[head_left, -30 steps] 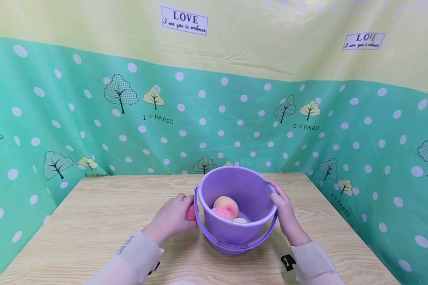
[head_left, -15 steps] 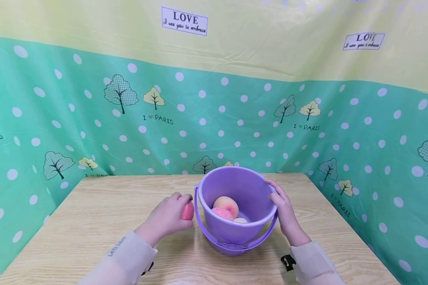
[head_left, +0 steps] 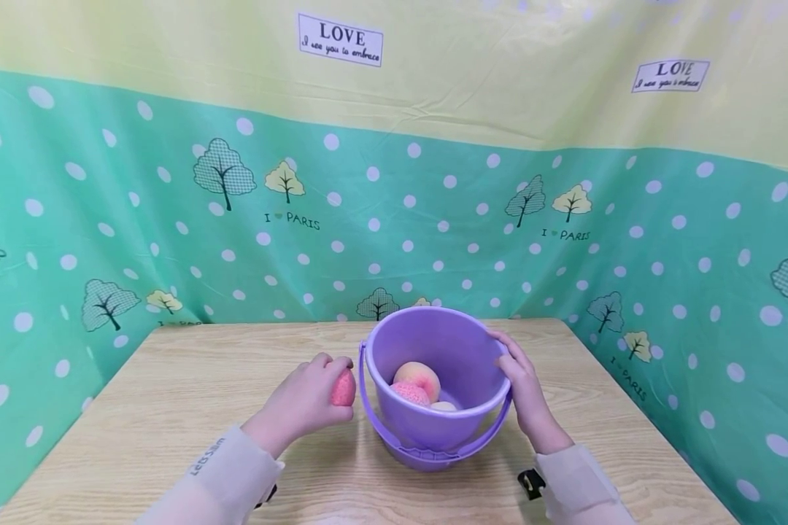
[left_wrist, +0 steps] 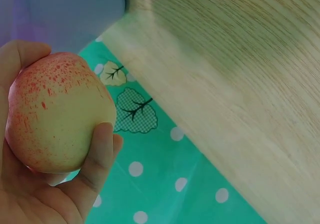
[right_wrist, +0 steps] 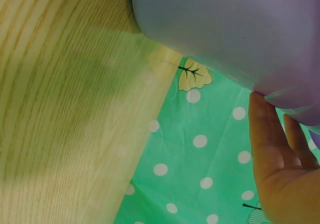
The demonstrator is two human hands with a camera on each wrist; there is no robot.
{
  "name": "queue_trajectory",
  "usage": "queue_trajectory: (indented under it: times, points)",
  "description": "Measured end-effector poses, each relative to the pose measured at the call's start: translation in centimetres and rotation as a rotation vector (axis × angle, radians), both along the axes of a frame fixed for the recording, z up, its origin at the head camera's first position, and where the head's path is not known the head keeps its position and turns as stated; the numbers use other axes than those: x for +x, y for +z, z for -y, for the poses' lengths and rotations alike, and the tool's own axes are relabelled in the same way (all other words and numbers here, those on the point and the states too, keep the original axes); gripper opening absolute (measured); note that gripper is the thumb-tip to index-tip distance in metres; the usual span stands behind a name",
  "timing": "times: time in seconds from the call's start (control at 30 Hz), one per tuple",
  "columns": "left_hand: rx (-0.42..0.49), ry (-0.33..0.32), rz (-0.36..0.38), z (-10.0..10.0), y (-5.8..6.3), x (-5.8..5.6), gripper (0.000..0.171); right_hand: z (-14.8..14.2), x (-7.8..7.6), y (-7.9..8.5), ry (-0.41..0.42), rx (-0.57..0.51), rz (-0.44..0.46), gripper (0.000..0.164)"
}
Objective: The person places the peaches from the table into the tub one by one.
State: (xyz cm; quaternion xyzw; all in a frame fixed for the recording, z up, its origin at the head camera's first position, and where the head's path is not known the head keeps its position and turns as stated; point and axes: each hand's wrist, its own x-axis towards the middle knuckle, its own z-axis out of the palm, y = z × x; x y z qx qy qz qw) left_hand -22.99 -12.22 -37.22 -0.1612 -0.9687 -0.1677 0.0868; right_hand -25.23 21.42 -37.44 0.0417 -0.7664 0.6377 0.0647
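Note:
My left hand grips a red-and-yellow apple just left of a purple bucket. In the left wrist view, fingers and thumb wrap the apple from opposite sides, and red flecks show on its yellow skin. The bucket tilts toward me with its handle hanging down in front. Inside lie a peach, a pink rough-skinned fruit and a pale rounded thing, partly hidden by the front wall. My right hand holds the bucket's right rim, thumb over the edge and fingers against the outer wall.
The bucket stands on a light wooden table. A green and yellow curtain with white dots and printed trees encloses the table's back and sides.
My left hand has drawn back leftward from the bucket's side with the apple, more of which now shows. The right hand and the bucket have stayed in place.

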Motion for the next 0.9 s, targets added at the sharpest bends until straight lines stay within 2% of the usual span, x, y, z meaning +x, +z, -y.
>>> queue_trajectory:
  times: [0.57, 0.9]
  points:
    - [-0.055, -0.036, -0.058, 0.3, 1.1, 0.9, 0.069, -0.1, 0.1, 0.0, 0.0, 0.007, 0.011, 0.055]
    - [-0.047, -0.06, -0.093, 0.5, 1.5, 1.4, 0.066, -0.1, 0.1, 0.1, -0.008, 0.013, 0.016, 0.055]
